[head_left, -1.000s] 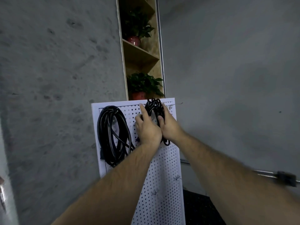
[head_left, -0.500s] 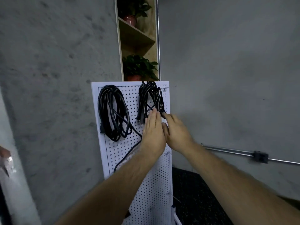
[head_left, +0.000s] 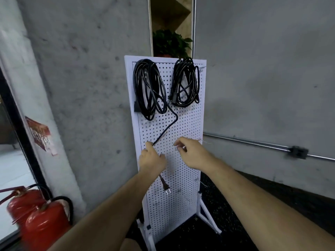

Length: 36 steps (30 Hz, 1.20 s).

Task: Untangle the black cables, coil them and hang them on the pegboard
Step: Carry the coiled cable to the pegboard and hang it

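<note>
A white pegboard (head_left: 181,124) stands upright against the concrete wall. Two black cable coils hang from its top row: the larger left coil (head_left: 148,87) and the smaller right coil (head_left: 184,82). A loose tail (head_left: 168,127) runs from the left coil down across the board into my left hand (head_left: 152,158), which grips it. The tail's plug (head_left: 165,186) dangles just below that hand. My right hand (head_left: 195,154) hovers at mid-board with loosely curled fingers beside a thin wire hook; it holds no cable.
Two red fire extinguishers (head_left: 41,220) stand on the floor at lower left. A metal conduit with a junction box (head_left: 297,152) runs along the right wall. A potted plant (head_left: 170,44) sits on a wooden shelf behind the board. White feet (head_left: 208,214) splay from the pegboard's base.
Both hands have left the right coil, which now hangs on its own, and dropped to mid-board. My left hand has taken hold of the left coil's loose tail. The view has tilted down.
</note>
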Each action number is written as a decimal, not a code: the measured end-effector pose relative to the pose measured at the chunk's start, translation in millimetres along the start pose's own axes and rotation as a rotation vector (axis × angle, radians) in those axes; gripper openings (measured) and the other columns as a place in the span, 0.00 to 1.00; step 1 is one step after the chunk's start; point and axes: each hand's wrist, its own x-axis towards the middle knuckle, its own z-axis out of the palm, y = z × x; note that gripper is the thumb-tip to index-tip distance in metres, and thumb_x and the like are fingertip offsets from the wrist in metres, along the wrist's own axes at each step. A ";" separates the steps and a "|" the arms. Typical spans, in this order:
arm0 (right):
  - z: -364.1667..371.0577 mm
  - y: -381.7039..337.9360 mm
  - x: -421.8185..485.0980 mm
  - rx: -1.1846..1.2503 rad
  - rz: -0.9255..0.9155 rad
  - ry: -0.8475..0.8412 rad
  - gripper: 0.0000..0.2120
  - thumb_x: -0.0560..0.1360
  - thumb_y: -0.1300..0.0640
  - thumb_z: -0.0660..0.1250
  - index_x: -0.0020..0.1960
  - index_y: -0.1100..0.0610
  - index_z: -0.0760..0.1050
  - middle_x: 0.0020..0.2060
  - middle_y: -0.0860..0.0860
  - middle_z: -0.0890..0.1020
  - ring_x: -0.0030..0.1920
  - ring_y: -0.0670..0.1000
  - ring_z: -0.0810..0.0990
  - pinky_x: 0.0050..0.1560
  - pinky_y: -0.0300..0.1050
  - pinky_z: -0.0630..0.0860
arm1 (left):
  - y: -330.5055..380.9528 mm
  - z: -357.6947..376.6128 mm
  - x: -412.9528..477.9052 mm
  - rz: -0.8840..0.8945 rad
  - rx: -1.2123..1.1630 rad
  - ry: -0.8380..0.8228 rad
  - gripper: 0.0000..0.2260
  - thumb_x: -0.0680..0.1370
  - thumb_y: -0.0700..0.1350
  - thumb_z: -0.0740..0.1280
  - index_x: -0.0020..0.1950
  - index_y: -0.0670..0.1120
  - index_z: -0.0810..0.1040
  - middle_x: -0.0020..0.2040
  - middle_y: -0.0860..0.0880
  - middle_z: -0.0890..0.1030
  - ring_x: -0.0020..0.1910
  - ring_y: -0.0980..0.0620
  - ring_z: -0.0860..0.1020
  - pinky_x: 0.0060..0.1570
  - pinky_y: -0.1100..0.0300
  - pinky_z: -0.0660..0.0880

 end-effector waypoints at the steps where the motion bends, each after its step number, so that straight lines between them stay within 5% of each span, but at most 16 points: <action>1: 3.4 -1.7 -2.2 -0.006 0.022 -0.033 0.10 0.83 0.57 0.59 0.58 0.46 0.76 0.54 0.49 0.82 0.49 0.54 0.83 0.52 0.56 0.82 | -1.3 0.0 -0.6 -0.041 -0.057 -0.077 0.24 0.77 0.44 0.63 0.70 0.53 0.57 0.60 0.41 0.76 0.45 0.45 0.78 0.41 0.52 0.77; 3: 14.0 -5.9 -8.7 -0.021 0.057 -0.096 0.10 0.82 0.58 0.59 0.53 0.44 0.74 0.51 0.48 0.82 0.47 0.57 0.84 0.49 0.59 0.83 | -6.3 0.0 -2.4 -0.067 -0.100 -0.185 0.25 0.74 0.40 0.61 0.68 0.56 0.59 0.60 0.42 0.74 0.41 0.48 0.77 0.33 0.56 0.73; 7: 45.5 -11.6 -21.6 -0.064 0.084 -0.177 0.09 0.82 0.58 0.62 0.60 0.49 0.72 0.59 0.50 0.79 0.52 0.53 0.80 0.55 0.55 0.80 | -20.2 2.6 -6.8 -0.039 0.005 -0.266 0.28 0.75 0.35 0.62 0.71 0.56 0.66 0.68 0.43 0.65 0.54 0.42 0.78 0.38 0.55 0.78; 9: 61.3 -12.4 -25.4 -0.072 0.117 -0.199 0.16 0.82 0.56 0.64 0.69 0.51 0.68 0.64 0.53 0.76 0.56 0.53 0.79 0.58 0.54 0.78 | -27.6 6.8 -9.6 0.010 0.074 -0.307 0.28 0.77 0.32 0.60 0.76 0.50 0.67 0.72 0.41 0.65 0.55 0.40 0.79 0.35 0.57 0.76; 12: 78.5 -11.9 -32.3 -0.065 0.163 -0.225 0.28 0.81 0.53 0.66 0.77 0.52 0.59 0.70 0.56 0.73 0.59 0.55 0.78 0.56 0.51 0.78 | -41.1 10.2 -12.0 0.030 0.040 -0.279 0.27 0.78 0.32 0.59 0.77 0.45 0.68 0.73 0.40 0.69 0.57 0.38 0.80 0.44 0.52 0.79; 17: 86.6 -7.0 -39.9 -0.038 0.199 -0.267 0.41 0.76 0.48 0.73 0.81 0.49 0.52 0.69 0.54 0.74 0.56 0.53 0.80 0.53 0.50 0.79 | -53.6 -0.2 -17.2 0.086 -0.041 -0.172 0.23 0.80 0.31 0.57 0.74 0.45 0.73 0.71 0.43 0.73 0.49 0.47 0.80 0.37 0.63 0.75; 21: 84.5 -14.1 -45.2 -0.032 0.172 -0.292 0.29 0.78 0.50 0.70 0.75 0.50 0.62 0.61 0.52 0.79 0.52 0.50 0.80 0.42 0.44 0.75 | -53.7 -11.2 -24.7 0.163 -0.077 -0.089 0.20 0.81 0.34 0.60 0.72 0.46 0.75 0.67 0.45 0.77 0.42 0.55 0.79 0.36 0.68 0.72; 25: 66.3 -33.2 -57.7 -0.054 0.090 -0.245 0.07 0.83 0.52 0.59 0.58 0.53 0.73 0.48 0.53 0.82 0.44 0.52 0.82 0.45 0.55 0.81 | -55.3 -27.6 -38.5 0.320 -0.063 -0.040 0.13 0.82 0.40 0.66 0.66 0.47 0.80 0.59 0.47 0.77 0.45 0.57 0.74 0.46 0.67 0.70; 28: 17.3 -55.2 -63.0 -0.214 -0.054 -0.191 0.09 0.84 0.51 0.58 0.53 0.50 0.76 0.46 0.49 0.77 0.44 0.50 0.77 0.43 0.49 0.74 | -56.6 -49.9 -46.2 0.628 -0.029 0.113 0.09 0.80 0.47 0.71 0.59 0.49 0.84 0.54 0.51 0.72 0.48 0.56 0.71 0.48 0.71 0.67; 31: -40.8 -86.8 -61.8 -0.244 -0.227 -0.112 0.10 0.84 0.52 0.60 0.60 0.50 0.79 0.49 0.44 0.74 0.50 0.47 0.74 0.52 0.48 0.72 | -36.2 -83.8 -50.0 0.883 -0.016 0.295 0.10 0.81 0.53 0.69 0.54 0.49 0.84 0.62 0.51 0.74 0.56 0.53 0.71 0.58 0.62 0.68; 34: -88.6 -115.8 -50.3 -0.205 -0.378 0.041 0.10 0.83 0.55 0.63 0.61 0.51 0.81 0.46 0.41 0.74 0.50 0.45 0.74 0.55 0.45 0.72 | 0.0 -127.8 -52.4 0.859 -0.098 0.327 0.12 0.83 0.54 0.62 0.57 0.50 0.81 0.57 0.55 0.79 0.56 0.54 0.77 0.58 0.52 0.74; 36: -113.0 -129.2 -39.1 -0.152 -0.412 0.137 0.11 0.82 0.58 0.64 0.61 0.54 0.82 0.46 0.40 0.74 0.51 0.46 0.75 0.57 0.43 0.72 | 21.6 -153.5 -54.5 0.784 -0.209 0.295 0.08 0.85 0.50 0.60 0.56 0.51 0.79 0.49 0.59 0.80 0.50 0.60 0.79 0.51 0.57 0.77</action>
